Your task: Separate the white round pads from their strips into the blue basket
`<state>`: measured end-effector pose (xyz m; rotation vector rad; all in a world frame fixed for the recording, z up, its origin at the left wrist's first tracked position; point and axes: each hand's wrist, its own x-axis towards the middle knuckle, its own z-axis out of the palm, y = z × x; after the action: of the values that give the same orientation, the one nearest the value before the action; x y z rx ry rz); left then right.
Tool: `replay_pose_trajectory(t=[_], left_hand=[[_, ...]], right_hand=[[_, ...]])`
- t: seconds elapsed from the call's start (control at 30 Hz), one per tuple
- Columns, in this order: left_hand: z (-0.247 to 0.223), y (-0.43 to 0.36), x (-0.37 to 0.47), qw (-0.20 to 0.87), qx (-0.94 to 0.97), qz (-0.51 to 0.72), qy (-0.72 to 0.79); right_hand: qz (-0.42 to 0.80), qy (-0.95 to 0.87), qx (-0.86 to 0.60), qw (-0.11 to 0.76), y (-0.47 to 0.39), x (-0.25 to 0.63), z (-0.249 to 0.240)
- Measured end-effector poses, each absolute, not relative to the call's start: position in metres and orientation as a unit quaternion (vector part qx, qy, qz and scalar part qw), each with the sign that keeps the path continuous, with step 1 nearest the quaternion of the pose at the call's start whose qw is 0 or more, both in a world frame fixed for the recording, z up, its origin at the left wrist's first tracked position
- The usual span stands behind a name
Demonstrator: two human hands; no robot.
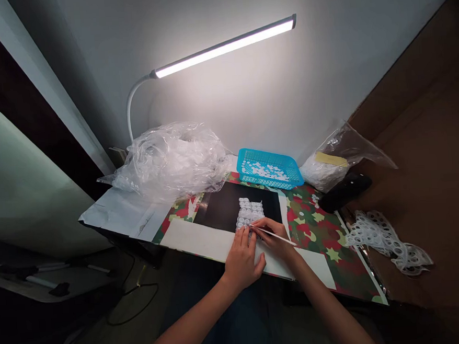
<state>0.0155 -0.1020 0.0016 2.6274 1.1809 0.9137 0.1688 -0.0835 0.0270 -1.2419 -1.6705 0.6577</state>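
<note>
A sheet of small white round pieces [250, 210] lies on a black mat [220, 209] at the table's middle. My left hand [243, 257] rests at the sheet's near edge, fingertips down on it, fingers extended and thumb apart. In my right hand [272, 236] is a thin white stick [279, 236], pinched between the fingers, its tip at the sheet close to my left fingertips. The near rows of the sheet are partly hidden by both hands.
A blue basket [296, 177] with white round pieces stands behind the mat. Clear plastic bags [173, 160] pile up at back left. At right are another bag [326, 171], a black object [345, 191] and perforated white strips [384, 242]. A lamp [224, 47] hangs above.
</note>
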Motion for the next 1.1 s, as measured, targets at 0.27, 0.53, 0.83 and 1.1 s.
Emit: replay_pose_trajectory(t=[0.27,0.53,0.83,1.1], left_hand=[[0.006,-0.102,0.014,0.059,0.871,0.293,0.389],[0.005,-0.102,0.015,0.073,0.867,0.297,0.395],[0.005,-0.1,0.013,0.066,0.871,0.299,0.384],[0.003,-0.099,0.013,0.059,0.873,0.304,0.376]], right_hand=[[0.266,-0.676,-0.504,0.468,-0.086,0.172,0.022],[0.248,-0.7,-0.491,0.455,-0.085,0.173,0.018],[0.205,-0.771,-0.453,0.398,-0.089,0.172,0.022],[0.16,-0.768,-0.471,0.403,-0.079,0.17,0.016]])
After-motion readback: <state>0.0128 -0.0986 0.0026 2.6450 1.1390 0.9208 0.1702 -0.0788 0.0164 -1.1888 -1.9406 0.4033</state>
